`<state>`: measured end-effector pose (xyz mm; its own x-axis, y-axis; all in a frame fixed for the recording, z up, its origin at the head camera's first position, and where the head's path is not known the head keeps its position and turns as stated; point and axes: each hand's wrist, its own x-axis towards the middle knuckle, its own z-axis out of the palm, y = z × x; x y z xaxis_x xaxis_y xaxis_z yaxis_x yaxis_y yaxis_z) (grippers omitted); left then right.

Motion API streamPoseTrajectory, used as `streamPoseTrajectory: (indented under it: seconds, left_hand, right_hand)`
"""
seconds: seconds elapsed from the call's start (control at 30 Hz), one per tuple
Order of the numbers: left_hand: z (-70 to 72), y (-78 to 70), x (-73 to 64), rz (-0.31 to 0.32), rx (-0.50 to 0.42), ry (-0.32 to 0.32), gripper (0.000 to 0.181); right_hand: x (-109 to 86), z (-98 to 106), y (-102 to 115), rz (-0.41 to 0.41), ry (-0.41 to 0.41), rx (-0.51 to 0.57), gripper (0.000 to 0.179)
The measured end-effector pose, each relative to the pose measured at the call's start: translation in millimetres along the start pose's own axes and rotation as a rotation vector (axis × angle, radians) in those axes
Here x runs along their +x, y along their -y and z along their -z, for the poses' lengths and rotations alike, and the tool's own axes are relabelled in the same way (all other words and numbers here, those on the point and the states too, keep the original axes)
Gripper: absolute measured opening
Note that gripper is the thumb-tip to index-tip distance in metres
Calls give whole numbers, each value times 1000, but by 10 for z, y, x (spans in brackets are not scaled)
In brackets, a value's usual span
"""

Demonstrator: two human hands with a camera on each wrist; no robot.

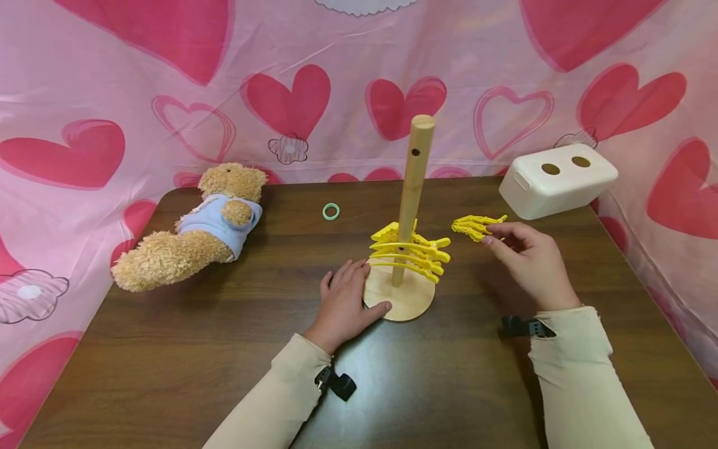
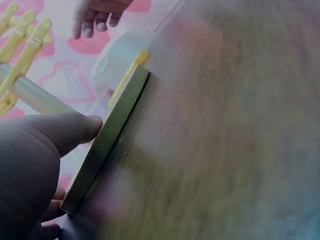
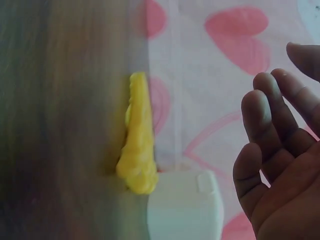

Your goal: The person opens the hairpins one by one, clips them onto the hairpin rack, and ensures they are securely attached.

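A round wooden base (image 1: 405, 304) carries an upright wooden post (image 1: 414, 181). Several yellow plastic clip-like pieces (image 1: 432, 248) with knobbed ends sit around the post's lower part. My left hand (image 1: 344, 308) holds the base at its left edge, thumb on top and fingers along the rim; the left wrist view shows the thumb (image 2: 75, 131) pressing there. To the right, more yellow pieces (image 1: 471, 226) lie in a small pile on the table. My right hand (image 1: 535, 265) hovers beside this pile. In the right wrist view its fingers (image 3: 257, 117) are apart from the pile and hold nothing.
A teddy bear (image 1: 219, 227) in a light blue top lies at the back left of the brown table (image 1: 235, 355). Behind the base lies a small green ring (image 1: 331, 212). A white box (image 1: 555, 187) with two round holes stands at the back right, before a heart-patterned cloth.
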<state>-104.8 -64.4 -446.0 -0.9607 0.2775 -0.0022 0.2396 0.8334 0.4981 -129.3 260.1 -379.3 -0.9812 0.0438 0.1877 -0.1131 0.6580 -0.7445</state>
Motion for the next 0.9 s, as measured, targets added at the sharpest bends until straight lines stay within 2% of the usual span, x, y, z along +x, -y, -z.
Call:
streamPoseTrajectory:
  seconds: [0.23, 0.43, 0.67, 0.9]
  left_hand:
    - [0, 10, -4, 2, -15, 2, 84]
    - [13, 5, -11, -1, -21, 1, 84]
    - [10, 10, -10, 0, -23, 3, 84]
    - [18, 8, -15, 2, -23, 11, 84]
  right_hand:
    - [57, 34, -216, -108, 82, -42, 47]
    - [103, 22, -331, -195, 203, -89, 50]
    - [118, 11, -396, -214, 245, -111, 48]
    - [146, 60, -451, -352, 383, -164, 78]
